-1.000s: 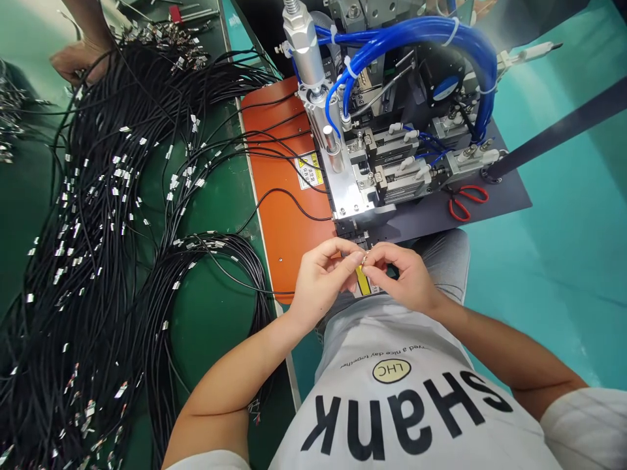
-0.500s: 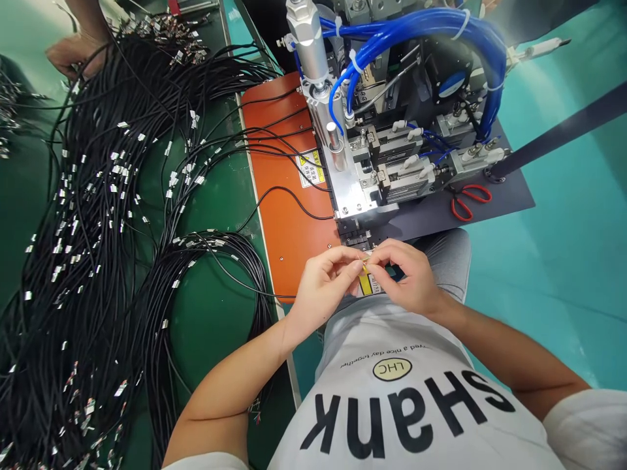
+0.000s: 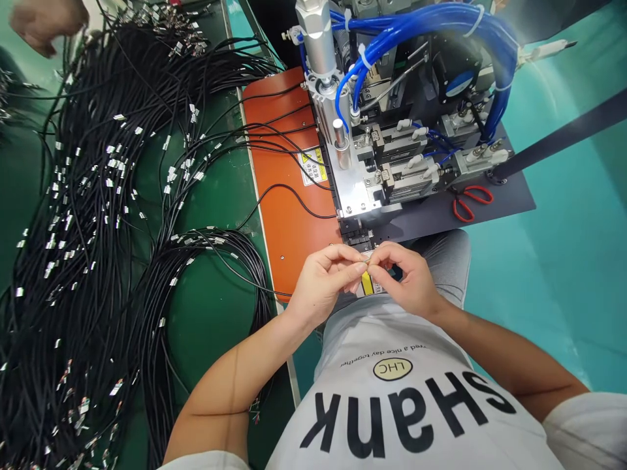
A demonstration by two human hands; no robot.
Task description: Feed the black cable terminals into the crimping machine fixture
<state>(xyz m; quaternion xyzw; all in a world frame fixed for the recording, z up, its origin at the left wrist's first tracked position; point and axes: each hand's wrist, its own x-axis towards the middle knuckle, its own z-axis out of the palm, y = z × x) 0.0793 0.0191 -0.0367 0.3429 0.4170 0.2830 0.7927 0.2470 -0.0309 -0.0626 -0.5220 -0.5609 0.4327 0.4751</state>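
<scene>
My left hand [image 3: 323,284] and my right hand [image 3: 406,277] meet fingertip to fingertip just in front of a metal press machine [image 3: 362,163]. Both pinch the end of a thin black cable [image 3: 235,277] with a small metal piece at its tip. The cable runs left from my fingers across an orange plate [image 3: 281,196] toward a coil of black cables [image 3: 196,274]. The tip sits right below the machine's dark front jaw [image 3: 357,238].
A large heap of black cables with metal clips [image 3: 88,215] covers the green mat on the left. Another person's hand [image 3: 42,23] is at the far top left. Blue air hoses [image 3: 421,26] arch over the machine. Red scissors [image 3: 467,199] lie on a dark mat at right.
My hands have stayed pinched together at the machine's front, shifting only slightly. The other person's hand at the top left has moved up and left, off the cable heap.
</scene>
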